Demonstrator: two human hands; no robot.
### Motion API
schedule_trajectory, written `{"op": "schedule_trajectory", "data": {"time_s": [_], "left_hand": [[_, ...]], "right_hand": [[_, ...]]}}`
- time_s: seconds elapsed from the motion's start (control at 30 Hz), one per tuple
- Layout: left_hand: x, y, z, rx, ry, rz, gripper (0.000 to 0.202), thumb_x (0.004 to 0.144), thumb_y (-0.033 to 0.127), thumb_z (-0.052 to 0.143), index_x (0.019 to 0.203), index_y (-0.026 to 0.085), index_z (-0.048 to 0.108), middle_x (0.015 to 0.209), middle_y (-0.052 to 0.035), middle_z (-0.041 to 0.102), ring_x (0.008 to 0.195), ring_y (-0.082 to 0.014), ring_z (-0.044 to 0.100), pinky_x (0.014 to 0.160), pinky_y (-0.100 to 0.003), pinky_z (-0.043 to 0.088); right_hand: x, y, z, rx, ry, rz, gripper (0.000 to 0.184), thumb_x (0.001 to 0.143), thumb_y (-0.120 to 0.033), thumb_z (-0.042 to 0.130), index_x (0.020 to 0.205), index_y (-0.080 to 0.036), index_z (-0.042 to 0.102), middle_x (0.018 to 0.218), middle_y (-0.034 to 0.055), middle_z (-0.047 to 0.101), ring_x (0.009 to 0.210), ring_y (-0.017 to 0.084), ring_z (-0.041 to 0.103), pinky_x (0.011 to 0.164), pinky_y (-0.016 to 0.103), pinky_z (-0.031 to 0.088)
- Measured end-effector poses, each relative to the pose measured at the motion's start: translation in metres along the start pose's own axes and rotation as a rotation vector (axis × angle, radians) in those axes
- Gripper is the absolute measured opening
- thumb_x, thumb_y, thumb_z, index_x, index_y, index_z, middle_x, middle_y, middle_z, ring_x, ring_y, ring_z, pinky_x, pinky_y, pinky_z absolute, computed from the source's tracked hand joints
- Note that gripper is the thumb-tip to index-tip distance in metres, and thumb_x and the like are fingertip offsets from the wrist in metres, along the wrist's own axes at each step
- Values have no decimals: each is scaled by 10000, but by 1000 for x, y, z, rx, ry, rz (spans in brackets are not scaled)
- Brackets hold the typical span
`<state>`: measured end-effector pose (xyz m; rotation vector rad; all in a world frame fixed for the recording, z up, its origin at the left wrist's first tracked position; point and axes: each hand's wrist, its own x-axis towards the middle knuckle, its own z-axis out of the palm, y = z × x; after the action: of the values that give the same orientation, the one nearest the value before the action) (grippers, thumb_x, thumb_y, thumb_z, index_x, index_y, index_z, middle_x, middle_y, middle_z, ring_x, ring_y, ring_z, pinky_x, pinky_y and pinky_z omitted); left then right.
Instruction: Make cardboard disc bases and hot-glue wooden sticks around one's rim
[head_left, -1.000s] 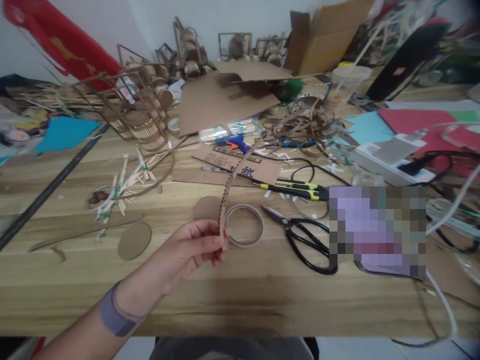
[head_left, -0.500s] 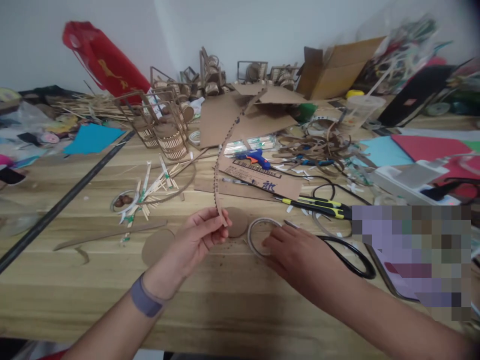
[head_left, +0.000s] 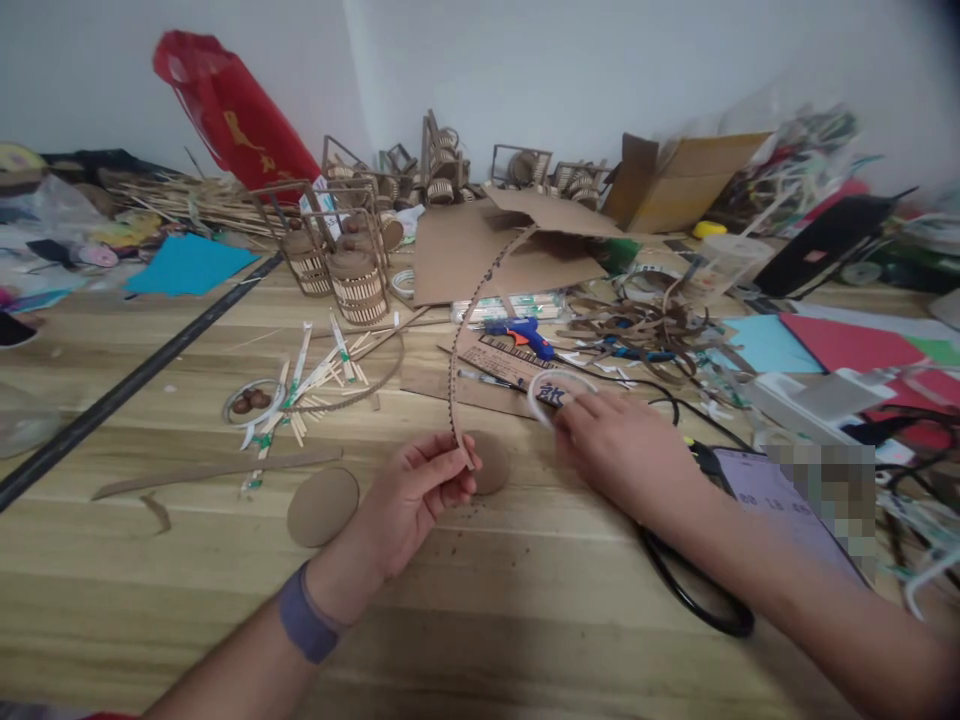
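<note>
Between the thumb and fingers of my left hand (head_left: 427, 485) is the lower end of a long, narrow cardboard strip (head_left: 454, 385) with a ridged edge. The strip curves upward and away toward the cardboard sheets. My right hand (head_left: 611, 440) grips the near side of a thin white ring (head_left: 534, 398), which looks like a narrow roll of tape and is blurred. That ring is tilted above the printed cardboard piece (head_left: 495, 352). Partly behind my left hand lies a cardboard disc (head_left: 491, 465); a second cardboard disc (head_left: 322, 507) is left of my wrist.
A blue glue gun (head_left: 529, 335) lies beyond my hands. Small slatted baskets (head_left: 360, 290) stand at the back left, near scattered sticks (head_left: 330, 375) and a ring holding brown balls (head_left: 253, 400). On the right are a phone (head_left: 787, 510), black-handled scissors (head_left: 697, 590) and a power strip (head_left: 810, 410).
My right hand has lifted the white ring off the table and moved it forward and slightly right. My left hand keeps its pinch on the strip. The whole view has shifted a little.
</note>
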<state>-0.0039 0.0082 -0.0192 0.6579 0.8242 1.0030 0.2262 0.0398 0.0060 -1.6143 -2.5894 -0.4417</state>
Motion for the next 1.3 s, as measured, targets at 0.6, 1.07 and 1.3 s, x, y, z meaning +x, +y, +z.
{"op": "schedule_trajectory", "data": {"time_s": [0.6,1.07,1.3], "left_hand": [[3,0,2,-8,58,163,318,649,245,822,889,174,626,782,-4,674,656,-105,594,655,-229,480],[13,-15,5,303,-21,50,239,680,207,745,897,164,654,886,-50,699,829,-182,626,752,-294,471],[13,-20,10,282,-21,43,266,672,232,760,902,156,650,861,-40,704,789,-170,625,743,-285,479]], "right_hand": [[9,-64,36,760,39,274,204,725,-270,658,878,-198,543,854,62,625,780,236,596,664,336,466],[-18,-44,24,1550,187,474,237,778,-389,649,941,-233,578,858,23,659,769,194,620,679,314,521],[-21,-47,25,1489,202,517,238,774,-378,650,941,-229,569,837,23,664,744,189,624,660,306,533]]}}
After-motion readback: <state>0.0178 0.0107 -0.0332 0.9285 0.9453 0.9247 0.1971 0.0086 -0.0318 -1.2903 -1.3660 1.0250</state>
